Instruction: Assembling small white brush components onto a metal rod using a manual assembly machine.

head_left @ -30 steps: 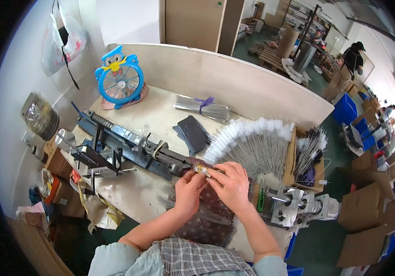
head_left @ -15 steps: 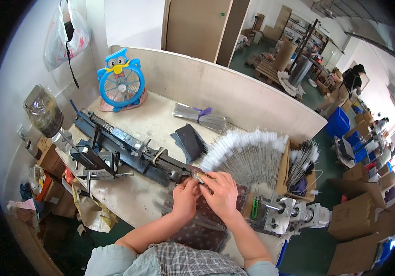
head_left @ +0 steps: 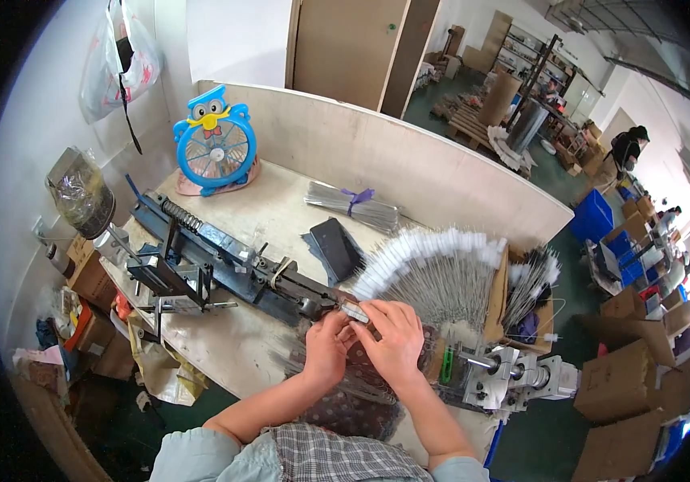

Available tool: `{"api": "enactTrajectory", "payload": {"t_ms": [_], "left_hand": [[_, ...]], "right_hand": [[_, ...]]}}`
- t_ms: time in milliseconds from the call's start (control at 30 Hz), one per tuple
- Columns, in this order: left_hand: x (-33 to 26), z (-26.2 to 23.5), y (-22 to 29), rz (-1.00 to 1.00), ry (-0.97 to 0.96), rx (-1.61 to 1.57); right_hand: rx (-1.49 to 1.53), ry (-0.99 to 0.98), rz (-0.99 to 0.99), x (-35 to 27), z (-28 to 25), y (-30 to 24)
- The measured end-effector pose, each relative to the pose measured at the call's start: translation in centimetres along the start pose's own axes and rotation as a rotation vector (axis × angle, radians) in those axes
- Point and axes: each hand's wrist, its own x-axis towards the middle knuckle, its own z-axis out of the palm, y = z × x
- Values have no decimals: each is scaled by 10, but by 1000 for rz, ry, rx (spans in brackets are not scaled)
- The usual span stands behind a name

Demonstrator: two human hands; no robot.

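Observation:
Both hands meet at the near right end of a long dark metal bench fixture (head_left: 240, 269). My right hand (head_left: 393, 339) is closed, its thumb and fingers pinching a small whitish, block-like piece (head_left: 353, 311) whose exact kind is unclear. Close against it, my left hand (head_left: 326, 347) is closed too, fingertips pinched together; whatever it holds is hidden by the fingers. Below the hands lies a dark spotted cloth (head_left: 353, 410) with thin wires on it. A fan of thin wire brushes (head_left: 433, 269) with white ends spreads just beyond my right hand.
A blue cartoon-shaped fan (head_left: 216, 153) stands at the back left. Behind my hands are a purple-tied wire bundle (head_left: 353, 205) and a dark flat case (head_left: 335, 247). A metal machine (head_left: 514, 377) sits at the right edge, beside a green-handled object (head_left: 447, 363). Cardboard boxes (head_left: 622, 381) stand right.
My right hand has shifted slightly right and down, and the whitish piece shows more plainly between the fingers. The left hand stays close by. A person in the background has moved right.

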Motion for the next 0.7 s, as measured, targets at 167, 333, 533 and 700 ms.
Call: {"api": "enactTrajectory", "payload": {"t_ms": [167,333,533,700], "left_hand": [[-8,21,5,43,33,84],[-8,24,5,23,77,63],[-9,22,9,14,41,99],[-14,14,12,-47,101,71]], "right_hand": [[-27,-7,-27,-5,1,4],[-38,-32,-7,-5,-5,5],[-81,-80,22,-5,-23,5],[-142,-159,-10,-17,-26,11]]}}
